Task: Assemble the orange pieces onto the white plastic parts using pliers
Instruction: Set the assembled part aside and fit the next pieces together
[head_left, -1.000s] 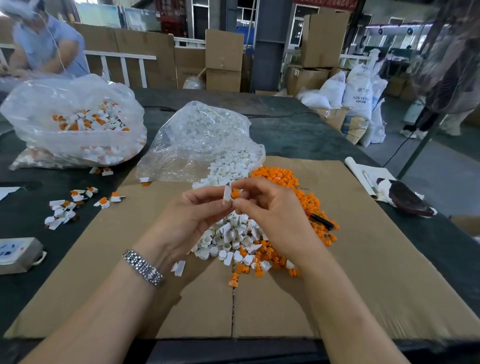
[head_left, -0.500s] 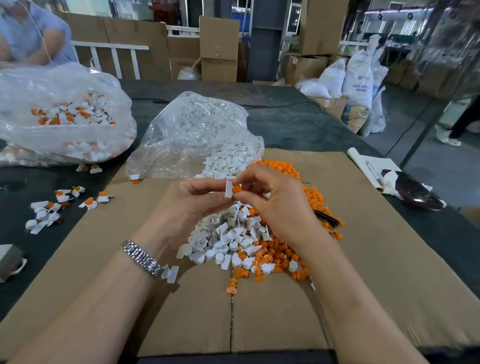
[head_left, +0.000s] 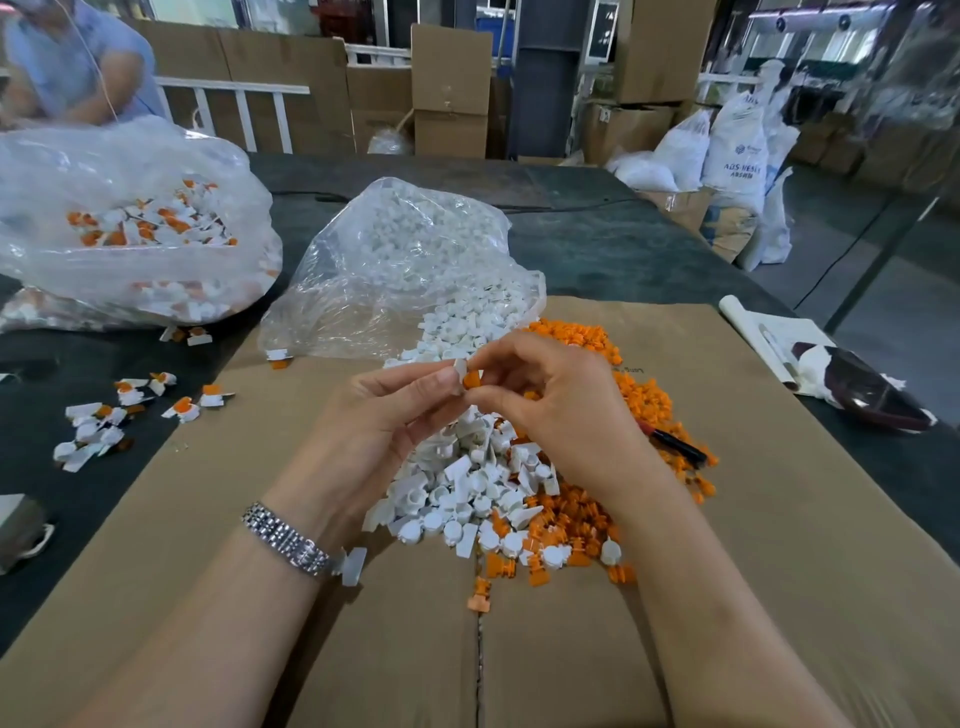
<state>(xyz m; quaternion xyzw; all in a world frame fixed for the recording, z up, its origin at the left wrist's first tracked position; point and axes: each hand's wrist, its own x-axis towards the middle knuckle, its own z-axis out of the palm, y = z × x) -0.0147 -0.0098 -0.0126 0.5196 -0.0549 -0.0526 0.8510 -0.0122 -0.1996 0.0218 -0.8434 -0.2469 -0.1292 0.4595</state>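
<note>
Left hand (head_left: 384, 410): pinching one white plastic part (head_left: 460, 370) between thumb and fingertips, above the pile.
Right hand (head_left: 563, 400): pinching one orange piece (head_left: 471, 380) and pressing it against the white part; the two pieces are touching.
Change: over the last second the hands are staying together at the same spot; the orange piece is now sitting closer against the white part than a second ago. Judgement: the fit is being made by fingers, and seating looks under way but not finished.
Pliers (head_left: 675, 444): lying untouched under the right wrist on the orange heap, dark handle showing; not yet in use for this piece.
Left bag (head_left: 130, 223): one clear bag, holding assembled white-and-orange units, too many to count.
Loose units (head_left: 119, 415): roughly a dozen lying scattered on the dark table (head_left: 623, 249), left of the cardboard (head_left: 779, 571).
Middle bag (head_left: 410, 270): one clear bag spilling white parts.
White pile (head_left: 467, 488): several dozen, uncountable.
Orange heap (head_left: 639, 395): many dozens, uncountable, right of the white pile.
Hands count: two working; a second person (head_left: 72, 67) is sitting at far left.
Task standing: one pair in hand, large stock remaining.
</note>
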